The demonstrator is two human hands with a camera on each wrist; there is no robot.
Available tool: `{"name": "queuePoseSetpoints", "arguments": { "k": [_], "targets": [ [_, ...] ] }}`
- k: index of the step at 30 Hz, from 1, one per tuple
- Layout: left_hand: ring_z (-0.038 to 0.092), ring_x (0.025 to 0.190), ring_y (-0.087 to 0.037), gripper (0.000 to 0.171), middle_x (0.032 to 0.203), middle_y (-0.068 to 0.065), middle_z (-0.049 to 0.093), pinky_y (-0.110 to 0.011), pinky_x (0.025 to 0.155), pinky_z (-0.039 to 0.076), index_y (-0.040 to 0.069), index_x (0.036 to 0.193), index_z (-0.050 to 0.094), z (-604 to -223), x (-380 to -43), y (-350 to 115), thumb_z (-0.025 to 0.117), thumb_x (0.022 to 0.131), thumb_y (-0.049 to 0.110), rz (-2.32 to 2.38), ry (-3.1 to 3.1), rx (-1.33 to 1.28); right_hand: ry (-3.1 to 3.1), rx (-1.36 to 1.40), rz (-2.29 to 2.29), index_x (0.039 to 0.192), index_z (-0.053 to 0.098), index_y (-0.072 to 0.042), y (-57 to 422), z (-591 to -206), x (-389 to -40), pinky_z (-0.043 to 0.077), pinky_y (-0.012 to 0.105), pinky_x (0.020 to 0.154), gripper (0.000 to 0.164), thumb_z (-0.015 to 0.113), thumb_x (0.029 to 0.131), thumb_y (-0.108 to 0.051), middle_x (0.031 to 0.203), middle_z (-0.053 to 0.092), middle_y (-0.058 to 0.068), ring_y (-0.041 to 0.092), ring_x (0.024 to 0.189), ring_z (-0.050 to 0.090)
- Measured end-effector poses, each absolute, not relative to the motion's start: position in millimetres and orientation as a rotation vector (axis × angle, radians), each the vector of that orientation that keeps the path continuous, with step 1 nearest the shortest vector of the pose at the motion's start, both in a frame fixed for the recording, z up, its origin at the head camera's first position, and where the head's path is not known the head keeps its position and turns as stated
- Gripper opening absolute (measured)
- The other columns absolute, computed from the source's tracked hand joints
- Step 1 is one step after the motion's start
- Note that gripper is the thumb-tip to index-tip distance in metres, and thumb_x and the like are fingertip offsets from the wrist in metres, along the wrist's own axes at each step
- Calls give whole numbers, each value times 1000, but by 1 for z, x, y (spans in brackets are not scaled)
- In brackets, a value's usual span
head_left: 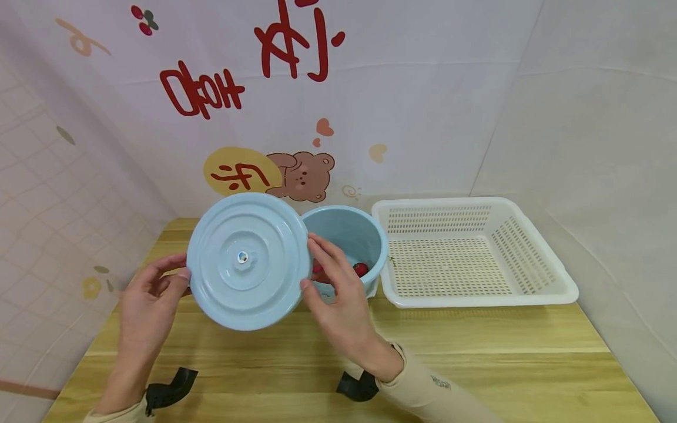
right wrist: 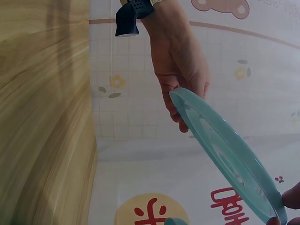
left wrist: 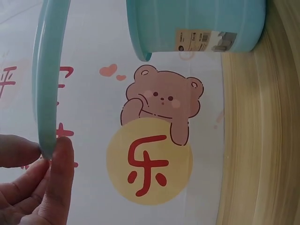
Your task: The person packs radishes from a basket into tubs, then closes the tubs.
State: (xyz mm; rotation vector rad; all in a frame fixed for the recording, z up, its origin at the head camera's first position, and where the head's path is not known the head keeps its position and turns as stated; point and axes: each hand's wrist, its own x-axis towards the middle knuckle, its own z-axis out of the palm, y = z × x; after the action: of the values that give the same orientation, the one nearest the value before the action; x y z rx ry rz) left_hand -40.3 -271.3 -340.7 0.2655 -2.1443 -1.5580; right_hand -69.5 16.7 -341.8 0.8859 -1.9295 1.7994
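Note:
A round light-blue lid [head_left: 222, 288] with ridged rings and a small knob is held up between both hands, its knobbed face toward the head camera. My left hand [head_left: 150, 305] pinches the lid's left rim between thumb and fingers. The opposite rim is pinched by my right hand [head_left: 346, 305]. Behind and to the right of the lid stands a light-blue bucket [head_left: 344, 226], uncovered, with red items [head_left: 361, 269] at its bottom, partly hidden by my right hand. In the left wrist view the lid [left wrist: 49, 79] shows edge-on, apart from the bucket [left wrist: 197, 23].
A white perforated plastic basket [head_left: 449, 267] stands right of the bucket on the wooden table [head_left: 254, 376]. Behind the table hangs a white printed cloth [head_left: 423, 117] with red characters and a cartoon bear [head_left: 304, 176]. Black straps with mounts [head_left: 171, 389] sit on both wrists.

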Motion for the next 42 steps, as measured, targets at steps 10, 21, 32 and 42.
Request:
{"name": "queuePoseSetpoints", "arguments": {
  "k": [10, 21, 32, 42],
  "targets": [
    [73, 85, -7, 32, 114, 6, 72, -16, 77, 58, 0, 131, 68, -337, -40, -258, 67, 101, 11, -1547, -2197, 253, -1889, 861, 1817, 147, 53, 6, 32, -344, -74, 57, 32, 92, 56, 65, 93, 12, 155, 48, 15, 31, 114, 62],
    [73, 88, -7, 35, 119, 7, 69, -19, 80, 58, 0, 134, 66, -335, -45, -247, 67, 101, 12, -1558, -2242, 164, -1863, 813, 1844, 147, 53, 7, 47, -343, -80, 57, 28, 92, 57, 65, 91, 15, 153, 50, 18, 33, 109, 66],
    [73, 86, -9, 35, 121, 3, 69, -20, 81, 59, 0, 134, 67, -331, -51, -234, 67, 101, 12, -1594, -2227, 103, -1920, 696, 1924, 146, 55, 5, 62, -343, -85, 56, 26, 92, 55, 62, 93, 14, 150, 53, 17, 23, 112, 64],
    [72, 88, -9, 35, 125, -3, 66, -23, 82, 59, -3, 135, 65, -333, -56, -226, 65, 102, 9, -1617, -2224, 6, -1943, 621, 1949, 142, 60, 2, 74, -341, -90, 56, 28, 94, 49, 62, 94, 11, 142, 60, 13, 21, 113, 65]
  ]
}}
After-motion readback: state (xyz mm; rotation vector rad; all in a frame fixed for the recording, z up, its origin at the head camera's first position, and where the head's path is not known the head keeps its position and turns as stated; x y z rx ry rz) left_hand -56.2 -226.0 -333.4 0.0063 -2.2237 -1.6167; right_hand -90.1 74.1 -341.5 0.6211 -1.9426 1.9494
